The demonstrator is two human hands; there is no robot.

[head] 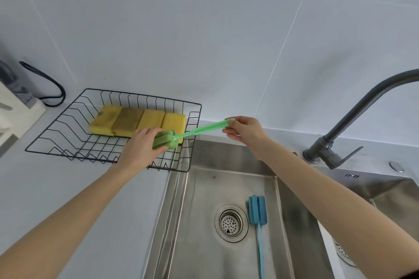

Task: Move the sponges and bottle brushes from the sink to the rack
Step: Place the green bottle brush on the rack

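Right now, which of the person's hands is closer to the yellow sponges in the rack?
The left. The left hand grips the green brush's foam head right at the yellow sponges' front edge. The right hand pinches the handle's far end, off past the rack's right side.

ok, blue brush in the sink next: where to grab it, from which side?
Take the blue brush by its thin handle just below the foam head, from above. It lies flat on the sink floor right of the drain, head toward the wall, so only a top-down pinch across the handle fits.
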